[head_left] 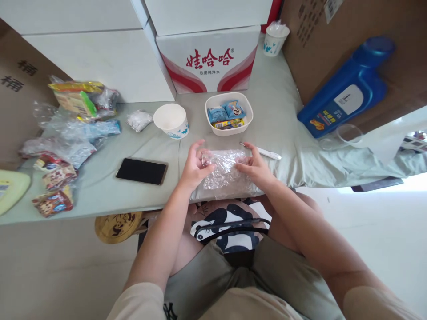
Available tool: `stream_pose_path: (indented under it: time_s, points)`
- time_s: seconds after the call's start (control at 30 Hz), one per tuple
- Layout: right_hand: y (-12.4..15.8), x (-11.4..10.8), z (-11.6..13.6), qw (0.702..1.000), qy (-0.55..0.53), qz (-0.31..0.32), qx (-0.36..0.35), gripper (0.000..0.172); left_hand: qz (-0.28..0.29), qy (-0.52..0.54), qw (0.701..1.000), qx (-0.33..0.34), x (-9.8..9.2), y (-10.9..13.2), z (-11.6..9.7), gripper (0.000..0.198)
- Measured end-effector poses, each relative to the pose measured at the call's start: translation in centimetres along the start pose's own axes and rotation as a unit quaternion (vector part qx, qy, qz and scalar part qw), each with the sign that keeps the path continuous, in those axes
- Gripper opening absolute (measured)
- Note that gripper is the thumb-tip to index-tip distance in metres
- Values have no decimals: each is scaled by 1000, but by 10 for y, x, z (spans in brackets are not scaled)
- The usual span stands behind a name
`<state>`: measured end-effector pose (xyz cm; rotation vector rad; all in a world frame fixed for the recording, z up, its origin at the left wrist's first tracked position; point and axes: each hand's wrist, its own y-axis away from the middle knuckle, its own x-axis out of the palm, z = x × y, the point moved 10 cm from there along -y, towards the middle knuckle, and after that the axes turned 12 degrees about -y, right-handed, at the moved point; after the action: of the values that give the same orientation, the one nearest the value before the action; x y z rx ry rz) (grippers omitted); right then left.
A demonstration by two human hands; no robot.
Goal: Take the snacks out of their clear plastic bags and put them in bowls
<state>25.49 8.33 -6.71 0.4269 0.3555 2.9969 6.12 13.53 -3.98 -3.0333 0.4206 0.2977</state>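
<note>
A sheet of clear, crinkled plastic wrap (pixel 225 171) lies at the table's front edge, between my two hands. My left hand (pixel 196 166) grips its left side, thumb curled over the film. On the opposite side my right hand (pixel 256 168) pinches it between thumb and fingers. Just behind the wrap stands a white tub (pixel 230 132) with blue and yellow snack packets (pixel 228 113) inside. A white pen-like stick (pixel 269 154) rests beside my right hand. To the left of the tub is a white paper cup (pixel 171 121).
A black phone (pixel 142 171) lies left of my hands. Snack packets and plastic bags (pixel 73 138) pile up at far left, near a crumpled wad (pixel 139 120). White cartons (pixel 207 62) back the table. A blue bottle (pixel 347 89) and clear cup (pixel 348 135) are right.
</note>
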Motion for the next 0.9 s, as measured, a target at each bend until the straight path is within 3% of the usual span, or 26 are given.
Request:
stream_pose_path:
  time_s: [0.07,0.17,0.23,0.33,0.4,0.5,0.63,0.73,0.8,0.9]
  points:
    - [3,0,10,999,-26,-2,-36,90,26,61,998,-22,9,1,4,78]
    - [5,-1,22,996,-52,-11,-66,89,140,80,985,-68,37,7,9,50]
    - [5,2,17,997,-76,8,-33,77,172,72,978,-99,45,11,13,37]
    - [7,15,-6,992,-77,66,74,52,143,66,978,-138,39,12,19,40]
    - [10,20,-17,988,-61,86,117,45,140,50,976,-158,36,12,22,44]
    - [9,17,-10,989,-101,66,81,42,137,67,974,-169,32,12,21,43]
    - [7,17,9,980,-181,74,28,25,113,182,966,-143,24,9,7,31]
    - [8,18,12,981,-164,99,28,36,124,215,962,-114,23,7,-2,31]
    - [6,11,10,993,-94,71,15,44,122,170,974,-91,22,5,-1,34]
    - [4,-6,13,999,30,-10,-31,33,80,19,994,-69,16,0,11,23]
